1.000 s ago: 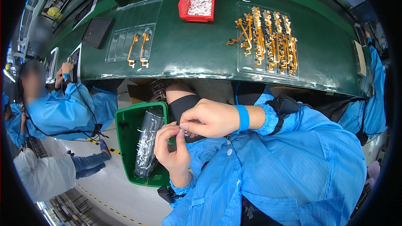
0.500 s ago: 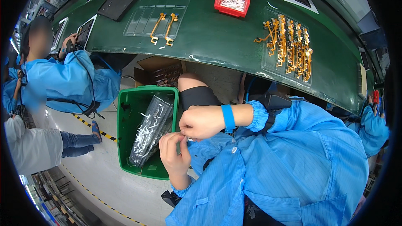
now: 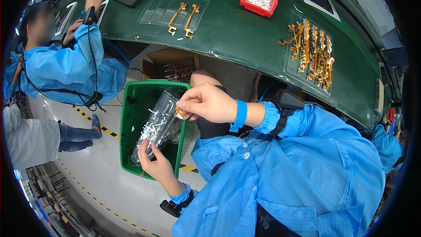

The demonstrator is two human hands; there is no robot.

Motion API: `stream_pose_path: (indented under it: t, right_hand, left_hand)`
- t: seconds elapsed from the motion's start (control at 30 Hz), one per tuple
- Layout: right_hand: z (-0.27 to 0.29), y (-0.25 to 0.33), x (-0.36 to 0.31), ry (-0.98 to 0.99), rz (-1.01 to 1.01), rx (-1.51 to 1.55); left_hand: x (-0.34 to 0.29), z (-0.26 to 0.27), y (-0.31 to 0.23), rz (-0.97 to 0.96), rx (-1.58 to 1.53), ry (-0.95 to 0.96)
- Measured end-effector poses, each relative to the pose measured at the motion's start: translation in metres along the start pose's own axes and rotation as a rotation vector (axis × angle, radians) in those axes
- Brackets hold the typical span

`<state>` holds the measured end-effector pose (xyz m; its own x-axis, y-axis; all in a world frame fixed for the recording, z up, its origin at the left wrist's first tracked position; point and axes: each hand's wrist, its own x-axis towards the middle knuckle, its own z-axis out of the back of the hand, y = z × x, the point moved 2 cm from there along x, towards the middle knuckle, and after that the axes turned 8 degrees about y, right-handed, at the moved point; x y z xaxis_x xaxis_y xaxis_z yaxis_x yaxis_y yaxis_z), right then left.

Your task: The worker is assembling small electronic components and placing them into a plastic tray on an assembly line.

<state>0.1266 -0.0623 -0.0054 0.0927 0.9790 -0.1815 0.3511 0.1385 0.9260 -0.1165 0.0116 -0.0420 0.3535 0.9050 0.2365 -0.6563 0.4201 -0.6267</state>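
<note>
My right hand (image 3: 209,103), with a blue wristband, is above the right rim of the green bin (image 3: 124,136). Its thumb and fingers pinch a small orange flex cable (image 3: 180,113), mostly hidden by the hand. Lower down, my left hand (image 3: 157,165) reaches over the bin with thumb and fingers apart, and nothing shows between them. Beneath both hands, clear plastic trays (image 3: 165,105) lie tilted in the bin, strewn with white strips (image 3: 153,129).
On the green table (image 3: 232,39) are a clear tray (image 3: 164,1) with two flex cables, a red box (image 3: 266,12) of white pieces and a tray of several flex cables (image 3: 311,52). A cardboard box (image 3: 153,57) stands below. A co-worker (image 3: 66,66) sits at left.
My hands, together before, have parted. The right has moved up with the flex cable, and the left down and leftward over the bin, its fingers now spread. The co-worker has raised a hand.
</note>
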Motion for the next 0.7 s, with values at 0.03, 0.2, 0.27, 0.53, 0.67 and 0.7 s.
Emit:
stream_pose_path:
  t: [0.03, 0.2, 0.27, 0.53, 0.67, 0.7]
  right_hand:
    - [-0.001, 0.002, -0.002, 0.029, 0.016, -0.027]
    - [-0.006, 0.004, -0.013, 0.052, 0.08, -0.065]
    - [-0.006, 0.007, -0.018, 0.047, 0.089, -0.211]
    - [0.004, 0.016, -0.033, 0.036, 0.1, -0.321]
    - [0.009, 0.02, -0.036, 0.066, 0.288, -0.572]
    - [0.01, 0.022, -0.038, 0.088, 0.349, -0.625]
  left_hand:
    - [0.0, 0.003, -0.025, -0.073, -0.14, 0.001]
    - [0.0, -0.012, -0.097, -0.614, -0.214, -0.073]
    - [0.002, -0.017, -0.104, -0.625, -0.186, -0.036]
    - [0.005, -0.024, -0.115, -0.583, -0.195, 0.107]
    - [0.006, -0.021, -0.118, -0.529, -0.232, 0.196]
    - [0.009, -0.018, -0.121, -0.369, -0.355, 0.349]
